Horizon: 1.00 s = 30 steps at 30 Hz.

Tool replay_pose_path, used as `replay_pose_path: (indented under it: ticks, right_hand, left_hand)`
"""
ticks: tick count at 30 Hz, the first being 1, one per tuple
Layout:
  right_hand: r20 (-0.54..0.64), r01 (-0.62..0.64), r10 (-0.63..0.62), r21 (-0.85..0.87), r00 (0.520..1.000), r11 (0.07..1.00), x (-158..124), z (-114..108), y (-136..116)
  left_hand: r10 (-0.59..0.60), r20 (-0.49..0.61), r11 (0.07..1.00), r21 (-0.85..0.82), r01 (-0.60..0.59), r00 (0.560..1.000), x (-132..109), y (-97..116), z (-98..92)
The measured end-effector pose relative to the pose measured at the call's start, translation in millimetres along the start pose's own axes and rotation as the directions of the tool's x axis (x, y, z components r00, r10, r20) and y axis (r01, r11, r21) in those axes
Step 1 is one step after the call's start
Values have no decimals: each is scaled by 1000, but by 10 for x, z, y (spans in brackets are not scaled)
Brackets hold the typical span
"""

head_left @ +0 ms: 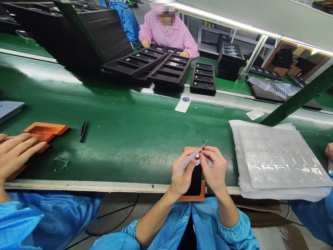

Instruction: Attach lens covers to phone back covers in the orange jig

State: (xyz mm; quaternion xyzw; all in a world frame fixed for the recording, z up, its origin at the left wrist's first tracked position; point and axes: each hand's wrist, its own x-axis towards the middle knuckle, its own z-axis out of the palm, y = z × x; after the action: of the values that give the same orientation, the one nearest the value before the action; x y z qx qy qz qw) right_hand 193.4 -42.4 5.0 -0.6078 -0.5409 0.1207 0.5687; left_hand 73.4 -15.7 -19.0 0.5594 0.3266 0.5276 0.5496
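My left hand (183, 173) holds a thin white sheet (186, 162) between thumb and fingers, tilted up above the bench. Fingers pinched, my right hand (214, 165) meets the sheet's upper edge; a small white bit shows by the fingertips, too small to name. Beneath both hands lies an orange frame (191, 198) at the bench's front edge. A flat black panel (195, 182) rests in it, partly covered by my hands.
Clear plastic trays (281, 156) are stacked at right on white sheets. Black tweezers (83, 132) and another orange frame (56, 129), under a co-worker's hand (18, 151), lie left. A white card (183, 103) lies ahead. Beyond, a person in pink (169, 34) handles black trays (171, 71).
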Motion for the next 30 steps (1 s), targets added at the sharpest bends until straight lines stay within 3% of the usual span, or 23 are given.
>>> replay_pose_path:
  ticks: [4,10,13,16,18,21,23,25,27,30]
  right_hand:
    - [-24,11,-12,-49,1000,999,-5,11,-14]
    - [-56,58,-70,-192,996,980,-16,38,-1]
    - [-44,80,-94,-249,995,965,-10,67,-22]
    - [-45,82,-99,-286,994,955,29,93,-15]
    - [-40,45,-59,-290,997,956,81,57,59]
    - [-37,-170,166,-299,985,939,188,-135,319]
    - [-3,-341,365,-368,931,865,246,-317,552]
    - [44,-402,477,-476,878,782,261,-478,760]
    - [63,-391,505,-554,861,735,230,-591,882]
    - [38,-375,496,-606,867,702,143,-687,847]
  left_hand:
    - [17,8,999,36,-17,1000,10,45,24]
    - [187,98,955,216,-204,977,21,55,17]
    - [195,109,952,219,-215,975,-5,36,30]
    - [98,79,975,190,-112,992,-17,-21,51]
    - [-33,-14,994,101,34,999,20,-76,35]
    - [-297,-176,942,-216,258,939,153,-137,-94]
    - [-416,-188,861,-397,319,890,249,-135,-246]
    - [-444,-171,825,-461,326,880,306,-100,-410]
    - [-421,-176,842,-440,312,890,308,-43,-548]
    - [-362,-194,921,-226,318,912,229,71,-699]
